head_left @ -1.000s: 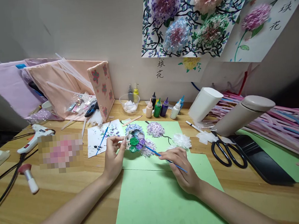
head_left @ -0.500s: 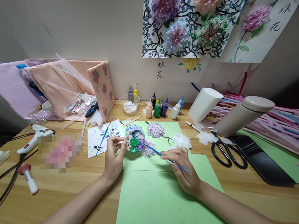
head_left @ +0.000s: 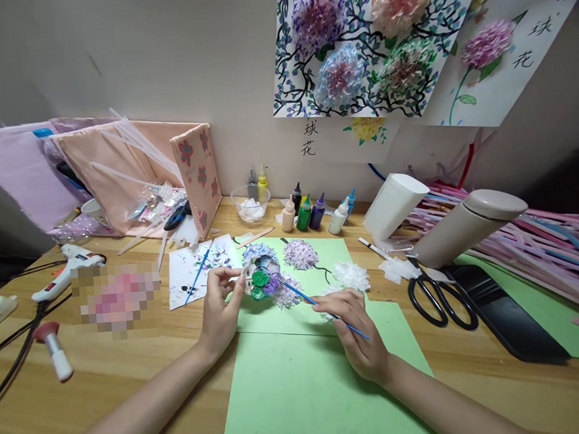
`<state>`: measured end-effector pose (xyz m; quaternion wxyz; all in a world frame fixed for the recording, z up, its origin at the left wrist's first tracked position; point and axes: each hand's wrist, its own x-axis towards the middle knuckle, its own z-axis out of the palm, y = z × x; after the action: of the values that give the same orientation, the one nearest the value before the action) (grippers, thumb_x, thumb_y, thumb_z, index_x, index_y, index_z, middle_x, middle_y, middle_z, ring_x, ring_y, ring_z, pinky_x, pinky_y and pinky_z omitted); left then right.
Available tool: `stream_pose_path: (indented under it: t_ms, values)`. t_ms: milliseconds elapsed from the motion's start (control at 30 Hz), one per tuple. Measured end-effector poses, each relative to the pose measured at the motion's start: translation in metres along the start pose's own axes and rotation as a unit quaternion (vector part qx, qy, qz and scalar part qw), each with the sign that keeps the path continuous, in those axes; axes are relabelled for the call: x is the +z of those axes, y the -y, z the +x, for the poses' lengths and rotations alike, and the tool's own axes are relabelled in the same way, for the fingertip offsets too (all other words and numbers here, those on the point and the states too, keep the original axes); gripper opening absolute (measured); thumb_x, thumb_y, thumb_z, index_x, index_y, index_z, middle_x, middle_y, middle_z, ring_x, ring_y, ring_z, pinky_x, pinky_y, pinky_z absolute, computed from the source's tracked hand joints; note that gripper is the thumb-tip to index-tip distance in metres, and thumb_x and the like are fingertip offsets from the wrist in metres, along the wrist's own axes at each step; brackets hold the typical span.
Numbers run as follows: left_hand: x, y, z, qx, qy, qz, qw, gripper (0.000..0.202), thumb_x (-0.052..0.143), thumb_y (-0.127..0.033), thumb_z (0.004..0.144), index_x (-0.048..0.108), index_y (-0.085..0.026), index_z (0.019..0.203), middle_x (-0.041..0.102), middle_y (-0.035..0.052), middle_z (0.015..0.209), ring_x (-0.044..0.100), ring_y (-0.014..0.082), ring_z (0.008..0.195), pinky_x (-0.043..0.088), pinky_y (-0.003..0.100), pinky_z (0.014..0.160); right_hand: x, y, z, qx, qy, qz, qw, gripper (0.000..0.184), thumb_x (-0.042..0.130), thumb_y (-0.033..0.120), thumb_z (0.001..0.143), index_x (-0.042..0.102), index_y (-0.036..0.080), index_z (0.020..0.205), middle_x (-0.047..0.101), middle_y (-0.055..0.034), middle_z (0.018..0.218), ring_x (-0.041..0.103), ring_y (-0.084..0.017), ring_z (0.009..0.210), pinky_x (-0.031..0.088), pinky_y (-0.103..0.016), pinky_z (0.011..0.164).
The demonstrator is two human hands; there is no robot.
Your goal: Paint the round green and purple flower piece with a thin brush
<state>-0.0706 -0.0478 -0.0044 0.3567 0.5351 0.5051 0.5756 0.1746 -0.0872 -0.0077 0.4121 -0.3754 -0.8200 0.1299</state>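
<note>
Thumb and fingers of the right hand (head_left: 360,315) pinch a thin blue paintbrush (head_left: 299,292) along its handle. The bristle end points forward and to the left, so the long axis slants from upper left to lower right; the front part reaches out ahead of the grip, and the tail end projects back beyond the fingertips, beside the palm. The tip is at the purple well of a paint palette (head_left: 260,277); whether it touches the paint is too small to tell. The left hand (head_left: 220,306) pinches this palette by its left edge between thumb and fingers, with its green and purple wells facing the person. Behind the palette a blue paper flower (head_left: 258,251) is partly covered, and a lilac paper flower (head_left: 288,292) sits just to its right. A white paper flower (head_left: 350,276) lies beyond the right hand, on the green paper (head_left: 328,388). Left of the palette, a second brush (head_left: 197,274) rests across a paint-spotted white sheet (head_left: 178,269). Farther off, near the wall, stand a green paint bottle (head_left: 305,214) and a purple paint bottle (head_left: 317,215).
</note>
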Motion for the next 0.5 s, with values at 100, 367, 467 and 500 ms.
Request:
stream_pose_path:
  t_ms: [100, 367, 467, 500]
  values:
    - [-0.0003, 0.0001, -0.0001, 0.000, 0.002, 0.000, 1.000, 0.020, 0.057, -0.032, 0.083, 0.044, -0.021, 0.094, 0.055, 0.0037, 0.095, 0.057, 0.0135, 0.084, 0.047, 0.026, 0.072, 0.0002, -0.0001, -0.0003, -0.004, -0.005, -0.003, 1.000, 0.028, 0.030, 0.020, 0.091, 0.050, 0.025, 0.110, 0.065, -0.0043, 0.105, 0.056, -0.020, 0.096, 0.031, -0.040, 0.086]
    - [0.0003, -0.0001, 0.0004, -0.001, 0.003, -0.005, 1.000, 0.021, 0.057, -0.033, 0.082, 0.045, -0.021, 0.093, 0.056, 0.0031, 0.093, 0.058, 0.0137, 0.082, 0.047, 0.026, 0.071, 0.0007, -0.0002, 0.0006, 0.005, 0.005, -0.012, 1.000, 0.029, 0.032, 0.019, 0.091, 0.050, 0.026, 0.112, 0.065, -0.0041, 0.107, 0.057, -0.019, 0.096, 0.032, -0.039, 0.086]
    - [0.0006, -0.0008, 0.0006, -0.003, 0.002, -0.010, 1.000, 0.022, 0.058, -0.034, 0.081, 0.045, -0.021, 0.092, 0.057, 0.0032, 0.093, 0.058, 0.0136, 0.081, 0.047, 0.025, 0.071, 0.0003, 0.0002, 0.0008, -0.005, -0.004, -0.008, 1.000, 0.028, 0.032, 0.020, 0.091, 0.050, 0.026, 0.111, 0.066, -0.0036, 0.106, 0.058, -0.020, 0.095, 0.032, -0.039, 0.086]
    - [0.0006, -0.0010, 0.0006, -0.004, 0.000, -0.010, 1.000, 0.022, 0.059, -0.034, 0.081, 0.045, -0.021, 0.092, 0.057, 0.0033, 0.093, 0.058, 0.0137, 0.081, 0.047, 0.026, 0.071, 0.0003, 0.0003, 0.0008, -0.007, -0.008, -0.008, 1.000, 0.028, 0.032, 0.020, 0.091, 0.051, 0.026, 0.110, 0.066, -0.0034, 0.105, 0.058, -0.020, 0.094, 0.033, -0.039, 0.086]
